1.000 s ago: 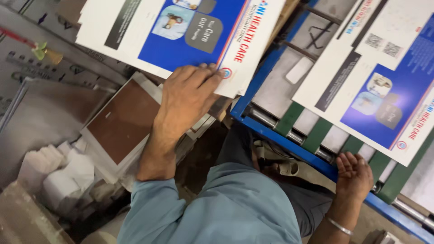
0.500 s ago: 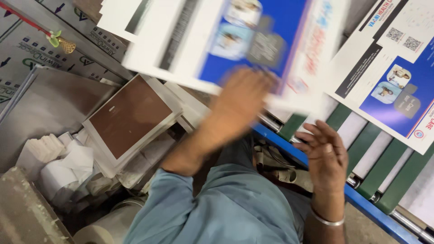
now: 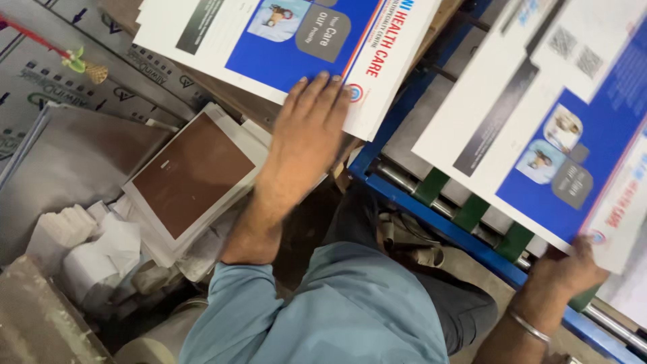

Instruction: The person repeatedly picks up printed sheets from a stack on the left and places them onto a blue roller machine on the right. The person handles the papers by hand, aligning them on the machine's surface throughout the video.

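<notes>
The left hand (image 3: pixel 306 128) lies flat and open on the printed sheet stack (image 3: pixel 283 40), steadying its near corner. Right of that stack, the right hand (image 3: pixel 569 269) pinches another printed sheet (image 3: pixel 539 128) over the blue roller frame (image 3: pixel 438 216).

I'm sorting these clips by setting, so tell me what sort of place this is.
Probably a print shop or print-finishing floor. The left hand presses on a stack of printed sheets, the right hand grips another printed sheet over a blue-framed conveyor with green belts and rollers, beside a paper pile.
</notes>
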